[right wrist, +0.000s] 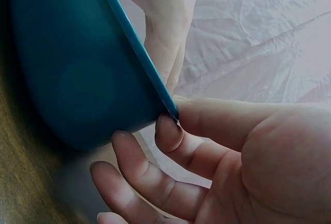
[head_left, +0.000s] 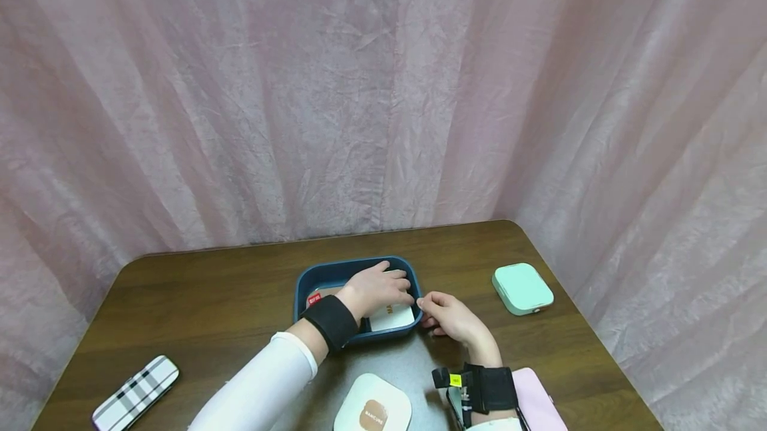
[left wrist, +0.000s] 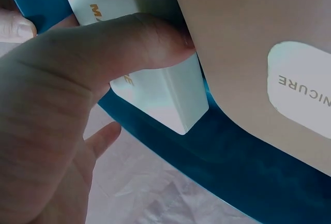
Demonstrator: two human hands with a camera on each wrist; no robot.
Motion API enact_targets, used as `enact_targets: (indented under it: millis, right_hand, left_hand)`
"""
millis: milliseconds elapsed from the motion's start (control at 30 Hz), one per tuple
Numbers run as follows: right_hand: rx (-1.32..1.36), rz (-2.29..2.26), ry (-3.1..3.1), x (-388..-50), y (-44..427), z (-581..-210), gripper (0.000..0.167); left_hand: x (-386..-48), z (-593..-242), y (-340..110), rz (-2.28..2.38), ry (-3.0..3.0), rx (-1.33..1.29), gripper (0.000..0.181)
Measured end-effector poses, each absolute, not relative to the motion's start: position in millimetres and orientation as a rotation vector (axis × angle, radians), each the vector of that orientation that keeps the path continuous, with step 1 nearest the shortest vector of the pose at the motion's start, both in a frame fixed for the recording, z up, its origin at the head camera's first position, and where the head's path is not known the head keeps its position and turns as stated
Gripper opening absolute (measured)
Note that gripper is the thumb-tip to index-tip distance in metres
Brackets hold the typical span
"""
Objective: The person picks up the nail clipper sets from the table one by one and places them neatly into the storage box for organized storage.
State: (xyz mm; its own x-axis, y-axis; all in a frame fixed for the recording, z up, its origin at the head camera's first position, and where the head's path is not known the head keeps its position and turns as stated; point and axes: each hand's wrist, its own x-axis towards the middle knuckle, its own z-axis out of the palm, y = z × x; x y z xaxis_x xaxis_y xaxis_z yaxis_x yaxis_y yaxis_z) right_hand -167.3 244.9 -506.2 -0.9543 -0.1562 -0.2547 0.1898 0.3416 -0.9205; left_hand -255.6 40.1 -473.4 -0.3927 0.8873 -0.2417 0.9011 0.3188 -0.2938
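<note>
A dark blue open bin (head_left: pixel 320 274) stands at the middle of the table. Inside it lie a white manicure case (head_left: pixel 392 319) and a beige manicure case (left wrist: pixel 232 32), side by side in the left wrist view. My left hand (head_left: pixel 377 289) reaches over the bin. Its thumb lies across the white case, the tip by the gap beside the beige one, while the other fingers are spread toward the bin's far right side. At the right corner, my right hand (head_left: pixel 453 319) pinches the bin's rim between thumb and forefinger, its other fingers loosely bent by the outer wall.
A mint green case (head_left: pixel 522 289) sits near the table's right edge. At the front left is a plaid case (head_left: pixel 138 394). A white case with a beige label (head_left: pixel 374 404) lies in front of the bin. Something pink (head_left: pixel 535 401) shows beside my right wrist.
</note>
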Motion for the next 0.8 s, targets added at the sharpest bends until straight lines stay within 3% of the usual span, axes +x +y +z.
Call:
enact_targets:
  millis: [233,467,700,800]
  right_hand:
    - [0.041,-1.643,2.322,-167.9,245.2,-507.8,0.034]
    - [0.035,-1.636,2.33,-166.9,245.0,-508.4,0.034]
    - [0.049,-1.634,2.334,-166.3,243.8,-506.0,0.033]
    - [0.054,-1.634,2.334,-166.5,243.4,-506.6,0.033]
  left_hand:
    - [-256.9,-480.6,42.4,-0.679,2.546,1.74,0.055]
    - [-255.5,-482.6,41.2,-0.706,2.576,1.685,0.064]
    - [-255.9,-486.1,40.2,-0.718,2.573,1.725,0.053]
    - [-255.7,-486.7,39.7,-0.727,2.557,1.716,0.055]
